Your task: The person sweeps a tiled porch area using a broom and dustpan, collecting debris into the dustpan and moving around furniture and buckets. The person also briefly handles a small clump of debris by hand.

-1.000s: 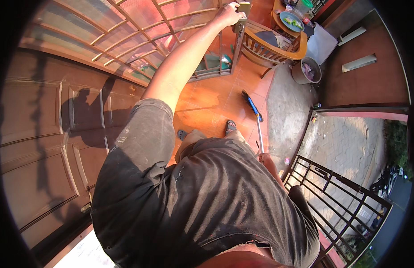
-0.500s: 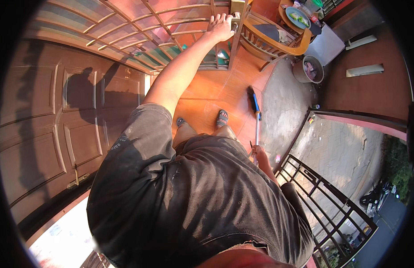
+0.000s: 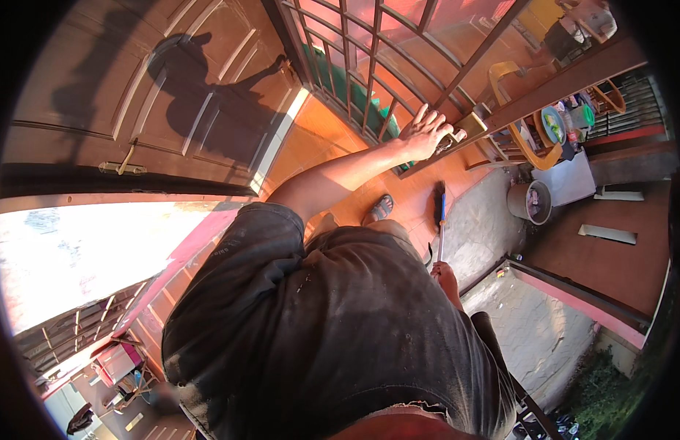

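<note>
My left arm reaches forward to a brown lattice door (image 3: 560,86) with see-through panes. My left hand (image 3: 422,135) is closed at its metal handle (image 3: 457,136); part of the handle is hidden by the fingers. Low at my right side, my right hand (image 3: 446,277) is wrapped round the pole of a broom (image 3: 442,238). The broom's dark bristles with a blue head (image 3: 439,205) are down at the floor, where tile meets concrete. A thin black curved piece (image 3: 429,254) shows beside the right hand; I cannot tell what it belongs to.
A brown panelled door (image 3: 208,95) stands at the left, carrying my shadow. Far right are a wooden chair (image 3: 538,155), a grey bucket (image 3: 529,202) with something inside, and a blue plate (image 3: 552,125) among other things. My sandalled foot (image 3: 381,208) is on the orange tiles (image 3: 340,191).
The lattice door has swung with my left hand at its handle. My view and body have turned left, so a bright wall shows at the left. The broom stays in my right hand.
</note>
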Motion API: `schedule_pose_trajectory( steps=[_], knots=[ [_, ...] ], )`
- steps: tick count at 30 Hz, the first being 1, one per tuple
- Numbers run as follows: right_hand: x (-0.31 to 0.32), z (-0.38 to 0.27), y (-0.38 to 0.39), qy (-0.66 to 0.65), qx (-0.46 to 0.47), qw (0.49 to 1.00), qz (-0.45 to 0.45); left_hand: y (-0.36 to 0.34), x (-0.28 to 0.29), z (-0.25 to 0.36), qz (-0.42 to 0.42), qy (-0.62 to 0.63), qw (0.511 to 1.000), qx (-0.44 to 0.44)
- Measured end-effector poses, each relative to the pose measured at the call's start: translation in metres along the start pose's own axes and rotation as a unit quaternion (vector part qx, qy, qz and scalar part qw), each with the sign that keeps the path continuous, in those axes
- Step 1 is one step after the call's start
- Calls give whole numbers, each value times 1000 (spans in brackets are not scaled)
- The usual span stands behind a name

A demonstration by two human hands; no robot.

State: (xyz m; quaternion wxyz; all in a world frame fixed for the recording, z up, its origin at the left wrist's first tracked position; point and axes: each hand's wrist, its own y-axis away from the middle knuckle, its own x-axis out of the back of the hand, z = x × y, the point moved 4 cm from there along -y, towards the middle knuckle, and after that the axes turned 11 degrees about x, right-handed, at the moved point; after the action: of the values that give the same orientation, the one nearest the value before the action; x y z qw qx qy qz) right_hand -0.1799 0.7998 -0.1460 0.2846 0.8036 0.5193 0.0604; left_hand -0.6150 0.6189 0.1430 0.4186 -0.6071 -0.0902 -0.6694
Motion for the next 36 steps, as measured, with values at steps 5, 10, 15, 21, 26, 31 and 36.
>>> schedule_pose_trajectory(
  steps=[5,10,15,21,26,31,36],
  knots=[
    [49,24,5,-83,-223,963,124,58,33,22,36,39,999,9],
    [-46,-17,33,100,-131,986,6,166,94,-23,40,12,995,94],
    [-79,-67,74,117,-56,984,-118,231,137,-50,-22,58,986,154],
    [-114,-82,62,313,-6,923,-226,318,201,-60,-10,29,964,265],
    [-41,-53,-31,187,-146,949,-206,361,227,-84,112,4,939,326],
    [-109,-33,-37,27,-291,956,-38,417,273,-122,25,-91,901,423],
    [-103,-36,-80,7,-381,924,-38,458,274,-173,110,-48,869,480]
  ],
)
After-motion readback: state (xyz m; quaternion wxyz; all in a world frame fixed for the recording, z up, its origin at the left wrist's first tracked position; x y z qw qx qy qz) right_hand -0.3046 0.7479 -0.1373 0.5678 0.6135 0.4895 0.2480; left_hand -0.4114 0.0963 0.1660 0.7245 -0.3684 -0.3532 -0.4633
